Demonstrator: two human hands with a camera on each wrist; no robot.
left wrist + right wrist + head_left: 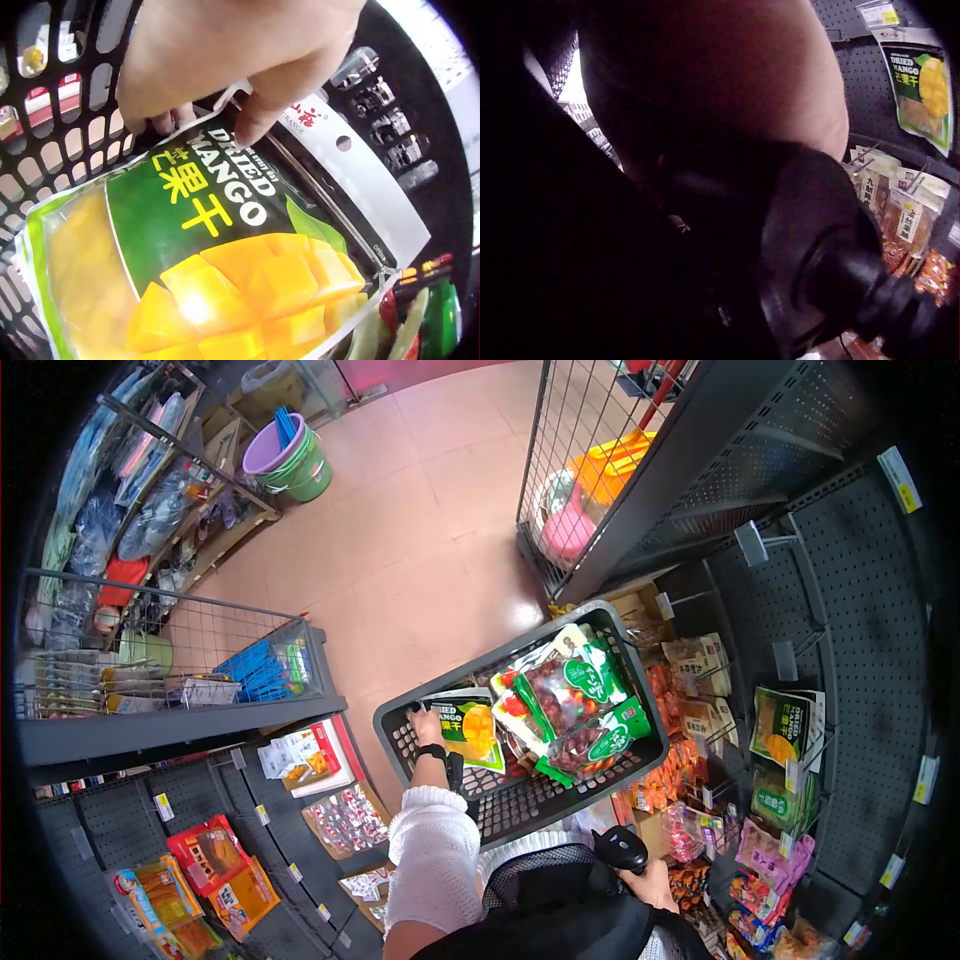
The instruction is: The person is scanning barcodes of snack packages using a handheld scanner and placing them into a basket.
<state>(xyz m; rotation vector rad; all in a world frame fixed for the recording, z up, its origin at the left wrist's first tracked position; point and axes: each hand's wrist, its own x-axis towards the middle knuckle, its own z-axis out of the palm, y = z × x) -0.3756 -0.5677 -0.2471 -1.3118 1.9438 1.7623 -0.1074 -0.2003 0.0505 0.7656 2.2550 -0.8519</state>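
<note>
A dark grey shopping basket (400, 705) holds several bags. At its left end my left hand (428, 728) pinches the top of a dried mango bag (470, 735). In the left wrist view, the thumb (259, 120) lies on the front of the bag near its zip strip, and other fingertips show at its top edge. Green and white bags of dark red fruit (580, 700) fill the right side of the basket. My right hand (652, 885) is low beside my body, close to the shelf on the right; its fingers are hidden.
Hanging snack packs (785, 725) line the pegboard shelf (850, 590) at right. Another pegboard with red and orange packs (215, 855) is at left. A wire cage (580, 470) stands ahead at the right, purple and green buckets (290, 460) at the far left. Tiled floor (420, 510) lies between.
</note>
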